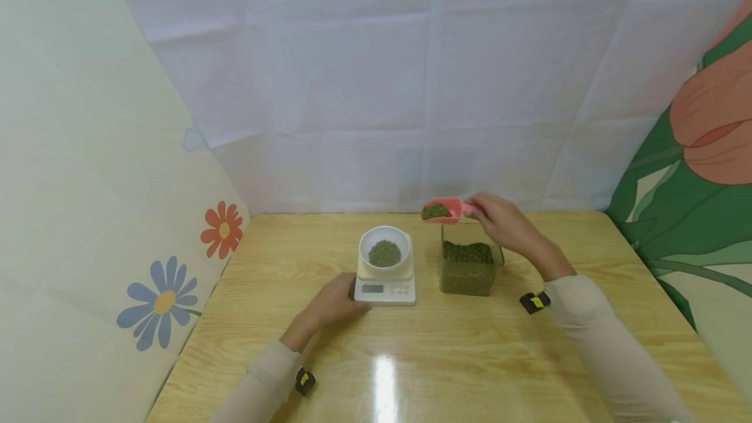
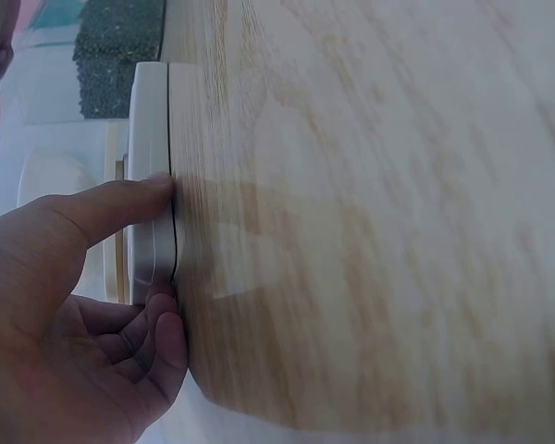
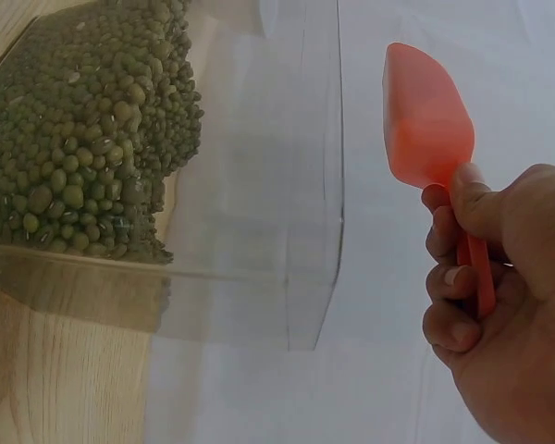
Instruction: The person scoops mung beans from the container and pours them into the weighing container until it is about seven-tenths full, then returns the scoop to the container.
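Observation:
My right hand [image 1: 505,222] grips the handle of a pink scoop [image 3: 429,120], raised above the back of a clear plastic box [image 3: 305,305]. Green mung beans [image 1: 436,211] fill the scoop's bowl. More mung beans [image 3: 92,139] lie heaped inside the box. Left of the box stands a white kitchen scale [image 1: 405,294] with a display and buttons along its front. A white bowl [image 1: 365,241] sits on the scale with a small mound of beans [image 1: 384,254] in it. My left hand [image 1: 337,300] holds the scale's front left corner, thumb on the front edge, fingers curled at the side.
Everything stands on a wood-grain table [image 1: 352,371]. A white cloth [image 1: 346,83] hangs behind its back edge. Flower-printed sheets [image 1: 94,168] flank the table on both sides. The box's side wall is close to the right forearm.

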`<state>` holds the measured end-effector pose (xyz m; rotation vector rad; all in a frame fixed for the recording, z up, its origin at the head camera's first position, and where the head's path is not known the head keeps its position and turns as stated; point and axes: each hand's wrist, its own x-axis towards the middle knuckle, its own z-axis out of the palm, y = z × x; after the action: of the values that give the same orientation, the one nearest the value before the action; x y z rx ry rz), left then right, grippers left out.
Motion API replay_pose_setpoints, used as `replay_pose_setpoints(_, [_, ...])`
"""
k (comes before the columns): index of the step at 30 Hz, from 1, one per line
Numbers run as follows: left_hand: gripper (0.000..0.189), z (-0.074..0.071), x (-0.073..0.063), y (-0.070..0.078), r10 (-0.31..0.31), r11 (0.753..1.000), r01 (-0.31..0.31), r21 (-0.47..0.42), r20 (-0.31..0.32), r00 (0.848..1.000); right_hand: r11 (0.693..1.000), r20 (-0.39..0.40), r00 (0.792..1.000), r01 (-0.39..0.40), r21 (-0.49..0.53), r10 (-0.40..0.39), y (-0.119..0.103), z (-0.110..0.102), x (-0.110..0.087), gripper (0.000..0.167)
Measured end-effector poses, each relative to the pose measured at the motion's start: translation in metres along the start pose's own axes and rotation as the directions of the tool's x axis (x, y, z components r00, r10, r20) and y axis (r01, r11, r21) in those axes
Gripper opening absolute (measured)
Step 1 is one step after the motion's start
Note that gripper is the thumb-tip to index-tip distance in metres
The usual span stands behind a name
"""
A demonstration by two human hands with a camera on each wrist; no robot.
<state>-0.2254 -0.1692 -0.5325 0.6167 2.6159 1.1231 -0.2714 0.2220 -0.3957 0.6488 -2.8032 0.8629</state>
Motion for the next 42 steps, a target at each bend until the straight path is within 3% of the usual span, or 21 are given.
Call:
replay_pose_setpoints(17, [0.054,0.0,0.0,-0.001,-0.04,0.999,0.04,-0.003,-0.01,0.999,1.0,0.024,1.0,0.021,0.005,-0.021,-0.009,0.003,0.006,0.03])
replay_pose_setpoints(42, [0.051,0.001,0.001,-0.003,-0.014,1.0,0.014,-0.012,-0.013,1.0,0.999,0.05,0.999,0.005,0.053,-0.008,-0.018,0.018,0.017,0.028])
